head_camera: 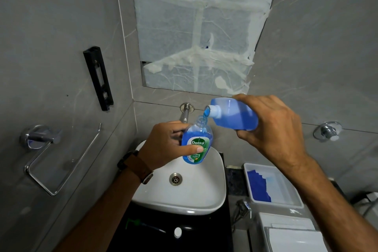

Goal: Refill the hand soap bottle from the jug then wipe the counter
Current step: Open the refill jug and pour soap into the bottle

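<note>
From the head camera, my left hand point(163, 143) reaches in from the lower left, a brown-strapped watch point(135, 164) on its wrist, with fingers and thumb wrapped round the Dettol hand soap bottle point(196, 142). I hold that bottle above the white basin point(204, 196), tipped slightly, its open neck up and no pump on it. My right hand point(272, 127) comes in from the lower right, forearm slanting up across the frame, fingers curled over the top and thumb under the refill jug point(235, 113). The jug lies almost on its side, mouth pointing left and just above the bottle's neck, and a thin blue stream of soap point(206, 113) runs between the 2 openings. Both containers show blue liquid inside. The bottle's green-and-white label reads "Dettol"; the smaller print below it is too fine to read. On the counter to the right sits a white tray point(286, 200) holding a blue cloth point(258, 186).
</note>
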